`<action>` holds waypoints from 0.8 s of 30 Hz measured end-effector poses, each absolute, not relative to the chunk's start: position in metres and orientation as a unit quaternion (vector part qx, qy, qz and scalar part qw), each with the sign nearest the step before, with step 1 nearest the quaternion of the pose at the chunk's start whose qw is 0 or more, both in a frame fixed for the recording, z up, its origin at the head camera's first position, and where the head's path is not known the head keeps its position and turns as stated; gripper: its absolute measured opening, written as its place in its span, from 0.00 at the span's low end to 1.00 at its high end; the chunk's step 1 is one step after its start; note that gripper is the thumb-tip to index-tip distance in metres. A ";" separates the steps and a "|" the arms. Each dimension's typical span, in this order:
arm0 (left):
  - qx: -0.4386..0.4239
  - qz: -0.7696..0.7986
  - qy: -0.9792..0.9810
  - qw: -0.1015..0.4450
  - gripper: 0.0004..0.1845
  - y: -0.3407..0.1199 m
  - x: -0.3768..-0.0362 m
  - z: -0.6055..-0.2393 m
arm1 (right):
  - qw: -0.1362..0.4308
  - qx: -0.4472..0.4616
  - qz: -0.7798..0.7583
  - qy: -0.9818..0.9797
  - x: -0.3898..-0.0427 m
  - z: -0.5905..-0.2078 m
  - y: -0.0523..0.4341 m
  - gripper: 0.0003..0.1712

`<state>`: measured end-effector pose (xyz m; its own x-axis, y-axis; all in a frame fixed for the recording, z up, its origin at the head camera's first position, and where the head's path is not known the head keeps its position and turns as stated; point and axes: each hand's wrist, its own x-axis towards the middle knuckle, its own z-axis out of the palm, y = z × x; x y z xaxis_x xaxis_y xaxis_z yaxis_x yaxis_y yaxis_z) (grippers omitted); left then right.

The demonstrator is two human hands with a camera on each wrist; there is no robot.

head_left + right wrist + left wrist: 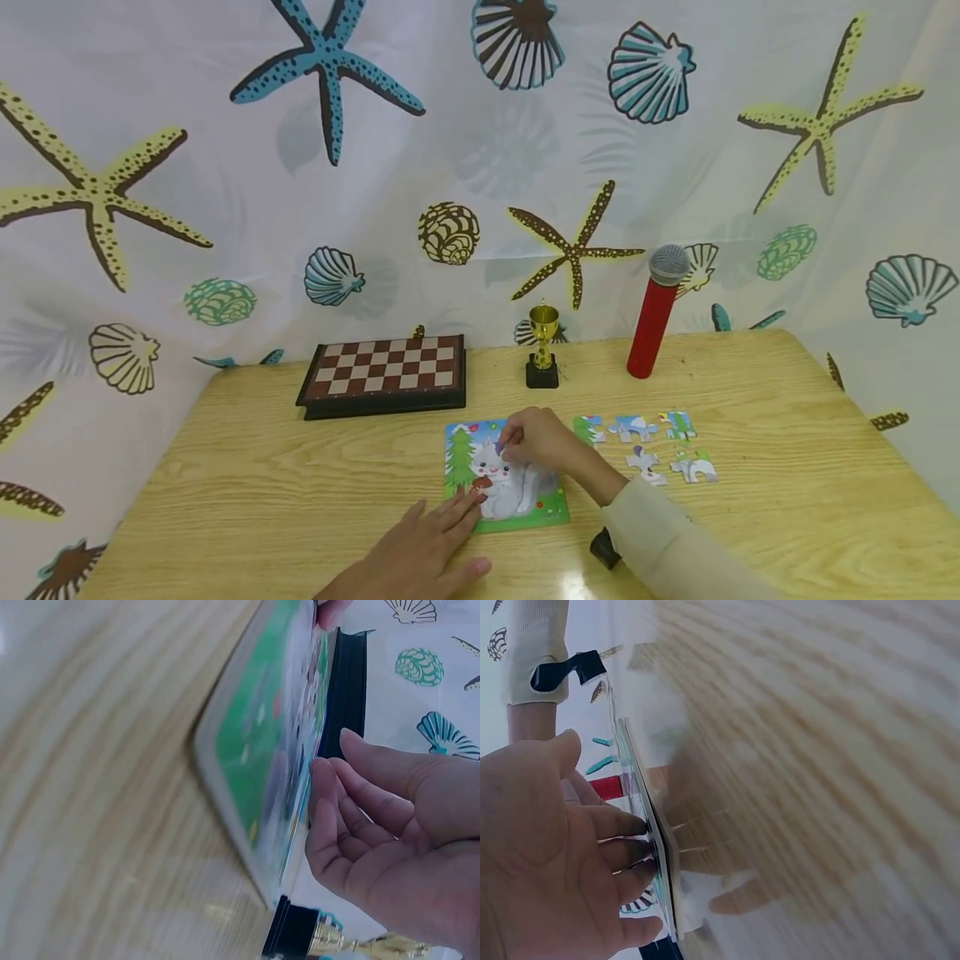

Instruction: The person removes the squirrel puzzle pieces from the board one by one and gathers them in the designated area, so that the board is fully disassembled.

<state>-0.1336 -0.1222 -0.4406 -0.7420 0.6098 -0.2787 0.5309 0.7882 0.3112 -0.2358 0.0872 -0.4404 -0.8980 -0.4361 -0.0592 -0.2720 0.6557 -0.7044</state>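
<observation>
Evidently light and thin, the purple cardboard jigsaw piece [500,447] sits pinched by its edges in the right hand [542,442]; the left hand [420,546], its grip flat and open, steadies the green squirrel puzzle board [517,518].

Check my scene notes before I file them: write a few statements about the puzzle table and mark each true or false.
1. The right hand holds a piece over the puzzle board. True.
2. The left hand grips the trophy. False: its straight fingers rest on the board's near left edge; the trophy stands untouched further back.
3. Five loose pieces lie right of the board. True.
4. The microphone lies flat on the chessboard. False: it stands upright on the table, far right of the chessboard.
5. The chessboard is behind and left of the puzzle board. True.
</observation>
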 end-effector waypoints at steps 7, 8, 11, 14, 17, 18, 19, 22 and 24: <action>0.310 0.116 0.926 0.181 0.39 -0.125 -0.133 -0.442 | 0.147 -0.207 -0.366 0.895 -0.233 -0.439 0.066 0.05; 0.311 0.116 0.926 0.180 0.39 -0.125 -0.133 -0.442 | 0.151 -0.206 -0.364 0.896 -0.233 -0.439 0.064 0.05; 0.314 0.116 0.926 0.173 0.39 -0.125 -0.132 -0.441 | 0.156 -0.208 -0.360 0.896 -0.230 -0.440 0.061 0.06; 0.318 0.115 0.926 0.166 0.38 -0.125 -0.131 -0.440 | 0.155 -0.217 -0.352 0.897 -0.228 -0.442 0.059 0.07; 0.320 0.114 0.926 0.165 0.38 -0.125 -0.131 -0.440 | 0.155 -0.221 -0.348 0.898 -0.228 -0.443 0.059 0.07; 0.320 0.113 0.926 0.167 0.38 -0.125 -0.132 -0.439 | 0.153 -0.224 -0.346 0.898 -0.228 -0.443 0.059 0.07; 0.320 0.111 0.926 0.169 0.38 -0.125 -0.132 -0.439 | 0.153 -0.224 -0.348 0.898 -0.228 -0.443 0.059 0.07; 0.319 0.108 0.925 0.174 0.39 -0.125 -0.132 -0.439 | 0.148 -0.225 -0.352 0.897 -0.229 -0.443 0.058 0.05; 0.317 0.106 0.925 0.177 0.39 -0.125 -0.132 -0.440 | 0.145 -0.225 -0.358 0.895 -0.230 -0.443 0.058 0.04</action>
